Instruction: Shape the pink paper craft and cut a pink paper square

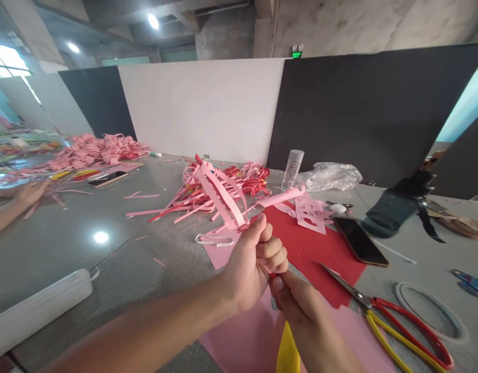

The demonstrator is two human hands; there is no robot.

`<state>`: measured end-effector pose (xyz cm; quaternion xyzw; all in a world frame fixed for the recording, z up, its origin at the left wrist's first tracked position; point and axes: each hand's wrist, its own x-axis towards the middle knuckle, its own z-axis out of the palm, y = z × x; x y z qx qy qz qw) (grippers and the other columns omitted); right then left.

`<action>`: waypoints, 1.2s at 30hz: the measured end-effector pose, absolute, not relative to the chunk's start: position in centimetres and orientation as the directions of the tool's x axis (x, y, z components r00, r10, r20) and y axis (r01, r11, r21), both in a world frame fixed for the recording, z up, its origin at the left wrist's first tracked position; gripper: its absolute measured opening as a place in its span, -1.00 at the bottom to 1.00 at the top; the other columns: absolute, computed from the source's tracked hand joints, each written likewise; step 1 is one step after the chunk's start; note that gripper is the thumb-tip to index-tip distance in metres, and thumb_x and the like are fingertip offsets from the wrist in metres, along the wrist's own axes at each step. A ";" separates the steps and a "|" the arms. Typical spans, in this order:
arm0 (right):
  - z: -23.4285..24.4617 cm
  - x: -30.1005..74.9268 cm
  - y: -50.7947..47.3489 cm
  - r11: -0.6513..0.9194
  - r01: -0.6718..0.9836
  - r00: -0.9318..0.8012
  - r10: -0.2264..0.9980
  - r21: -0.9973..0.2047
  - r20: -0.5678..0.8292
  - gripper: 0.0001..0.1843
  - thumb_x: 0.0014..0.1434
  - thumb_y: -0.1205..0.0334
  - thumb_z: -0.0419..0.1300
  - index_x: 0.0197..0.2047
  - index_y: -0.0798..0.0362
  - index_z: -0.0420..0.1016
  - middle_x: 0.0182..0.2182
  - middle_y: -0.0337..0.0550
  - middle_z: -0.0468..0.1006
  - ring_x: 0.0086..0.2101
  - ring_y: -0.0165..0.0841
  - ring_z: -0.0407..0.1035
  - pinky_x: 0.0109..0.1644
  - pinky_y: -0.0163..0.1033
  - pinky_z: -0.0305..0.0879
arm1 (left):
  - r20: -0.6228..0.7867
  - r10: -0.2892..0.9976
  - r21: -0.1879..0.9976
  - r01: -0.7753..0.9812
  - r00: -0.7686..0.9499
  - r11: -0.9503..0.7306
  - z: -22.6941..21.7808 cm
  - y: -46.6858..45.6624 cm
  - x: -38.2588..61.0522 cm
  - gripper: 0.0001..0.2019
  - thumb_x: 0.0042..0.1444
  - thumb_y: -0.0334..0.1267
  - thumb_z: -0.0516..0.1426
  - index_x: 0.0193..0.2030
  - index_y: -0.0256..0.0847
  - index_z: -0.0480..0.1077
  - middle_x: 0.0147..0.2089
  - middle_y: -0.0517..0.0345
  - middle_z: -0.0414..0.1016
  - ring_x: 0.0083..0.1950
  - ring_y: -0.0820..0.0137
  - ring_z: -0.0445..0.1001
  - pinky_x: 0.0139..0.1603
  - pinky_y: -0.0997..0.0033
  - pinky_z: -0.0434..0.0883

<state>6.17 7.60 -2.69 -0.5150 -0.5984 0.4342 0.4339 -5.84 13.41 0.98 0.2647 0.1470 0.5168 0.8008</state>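
Observation:
My left hand (256,259) is closed in a fist around the lower end of a paper-strip flower (221,194), whose looped pink strips rise up and lean left above the thumb. Just below that fist, my right hand (301,300) pinches a small red end (273,276) coming out under the left hand. Its fingertips are partly hidden. A yellow piece (288,349) shows beneath the right hand, its kind unclear. Under both hands lie pink paper sheets (242,336) and a red sheet (308,243). Scissors (365,300) with red and yellow handles lie open at the right.
Behind the hands is a heap of pink and red strips (246,178). A phone (361,241), a dark bottle (394,210), a clear cylinder (292,170) and tape ring (431,311) are at right. Another person's hand (31,194) is at left, near a pink pile (95,150).

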 end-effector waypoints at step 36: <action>-0.6 6.7 9.3 -0.213 0.061 -0.208 0.953 -0.975 -0.221 -0.49 0.07 -0.20 0.30 -0.47 0.05 0.26 -0.62 -0.39 0.16 -0.61 -0.55 -0.10 -0.51 -0.32 -0.23 | 0.140 0.989 0.662 -0.747 0.048 -0.057 5.4 18.5 -12.2 -0.80 -0.01 -0.28 0.36 -0.28 -0.22 0.44 -0.36 0.27 0.49 -0.37 0.51 0.47 -0.34 0.48 0.39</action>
